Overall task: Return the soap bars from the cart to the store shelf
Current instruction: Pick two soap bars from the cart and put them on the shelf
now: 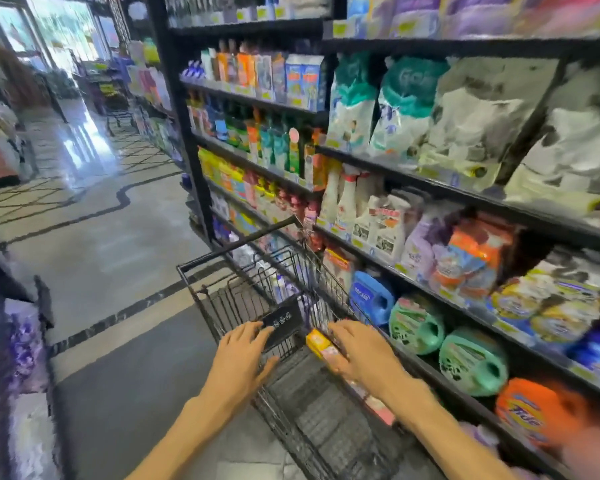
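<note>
Right hand (361,355): reaching down into the cart, fingers curled over the top of a soap bar pack (321,344), yellow at its far end and pink toward the wrist. The hand covers much of the pack; grip appears closed on it, though the underside is hidden.

Left hand (243,355): palm down, fingers spread and loosely open, fingertips lying on the near edge of a black panel (283,323) fixed to the cart's wire side. It holds nothing.

Cart (201,271): black wire, with a dark bar handle at its far end, standing in the aisle just beside the shelf unit. More pink packaging (378,407) lies along the cart's right inner side under the right forearm; too blurred to tell what it is.

Shelf unit (465,195): black frame, to the right of the cart, several tiers. Lowest visible tier near the hands holds a blue jug (371,299), two green jugs (416,323) and an orange jug (530,414). Tier above: white spray bottles (347,199) and purple and orange refill bags (471,258). Higher tiers: large white and teal bags (406,105).

Floor (101,237): grey, polished, with dark inlaid lines.
</note>
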